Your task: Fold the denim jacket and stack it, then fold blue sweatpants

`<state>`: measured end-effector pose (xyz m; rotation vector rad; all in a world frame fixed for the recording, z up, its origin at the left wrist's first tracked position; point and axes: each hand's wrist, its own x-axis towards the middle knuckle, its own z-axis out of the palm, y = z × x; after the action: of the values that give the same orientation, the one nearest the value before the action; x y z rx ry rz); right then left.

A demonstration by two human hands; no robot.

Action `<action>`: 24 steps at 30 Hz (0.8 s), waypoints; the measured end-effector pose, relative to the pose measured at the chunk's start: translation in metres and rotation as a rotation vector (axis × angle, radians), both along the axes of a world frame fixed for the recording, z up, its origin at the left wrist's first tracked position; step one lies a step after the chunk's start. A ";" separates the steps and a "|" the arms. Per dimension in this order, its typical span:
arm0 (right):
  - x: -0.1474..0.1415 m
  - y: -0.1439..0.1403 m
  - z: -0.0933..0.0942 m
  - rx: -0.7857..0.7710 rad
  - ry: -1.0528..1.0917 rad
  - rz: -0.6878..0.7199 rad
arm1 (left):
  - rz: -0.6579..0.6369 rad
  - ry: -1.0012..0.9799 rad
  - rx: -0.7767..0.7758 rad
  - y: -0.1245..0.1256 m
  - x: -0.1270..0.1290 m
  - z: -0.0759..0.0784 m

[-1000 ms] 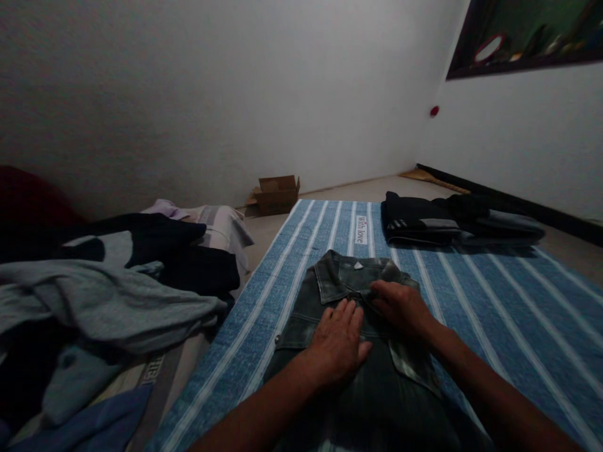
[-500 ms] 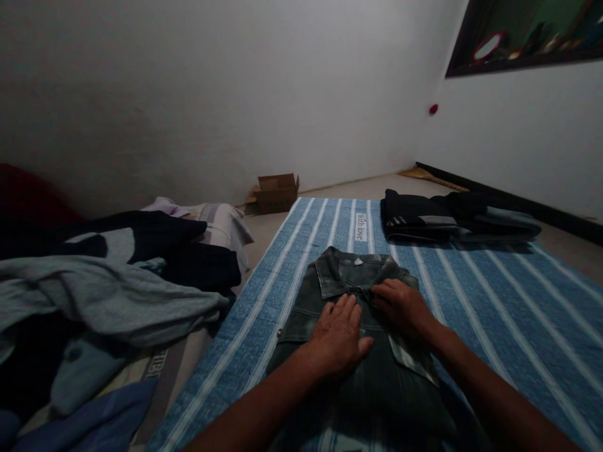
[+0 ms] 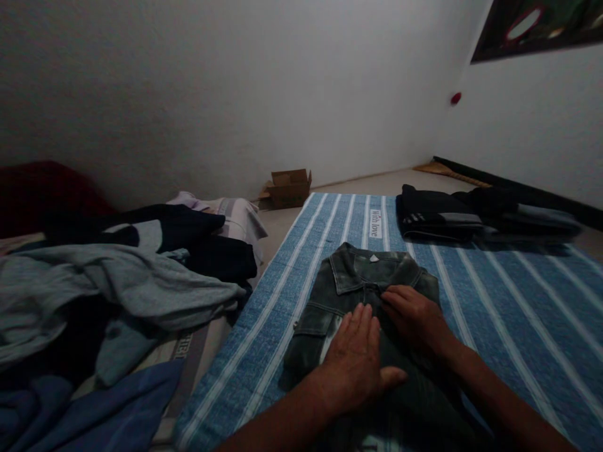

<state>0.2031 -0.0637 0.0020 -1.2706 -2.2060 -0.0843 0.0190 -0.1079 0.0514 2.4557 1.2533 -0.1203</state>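
My left hand [image 3: 355, 358] flat on jacket [image 3: 320, 301], thumb spread; right hand [image 3: 419, 317] at collar [image 3: 347, 276], can't tell if pinching. Cloth [image 3: 513, 307] runs wide right of jacket, narrower left.

The bare left hand [image 3: 354, 359] and bare right hand [image 3: 417, 314] have slender fingers. Both slim forearms [image 3: 287, 414] are bare down to the view's lower edge; dim light makes finer detail hard to tell.

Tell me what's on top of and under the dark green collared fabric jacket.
On the dark green collared fabric jacket: left hand, right hand. Blue cloth with white stripes shows beside and beyond it; whatever lies directly underneath is covered.
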 end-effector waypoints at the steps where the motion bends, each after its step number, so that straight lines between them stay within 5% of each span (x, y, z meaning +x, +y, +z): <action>1: -0.001 -0.001 -0.002 -0.026 -0.003 -0.002 | 0.004 0.002 0.005 -0.001 0.000 -0.002; 7: 0.016 -0.005 0.007 -0.211 0.264 0.063 | -0.017 -0.022 0.054 0.003 -0.002 -0.015; 14: 0.041 -0.043 0.016 -0.201 0.497 -0.163 | -0.039 0.012 0.053 0.007 -0.003 -0.010; 24: -0.012 -0.110 -0.010 -0.019 -0.057 -0.051 | -0.072 -0.007 0.130 0.005 -0.004 -0.015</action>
<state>0.1910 -0.1741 -0.0078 -1.3505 -2.2279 -0.1213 0.0149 -0.1031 0.0361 2.6106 1.2054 -0.0504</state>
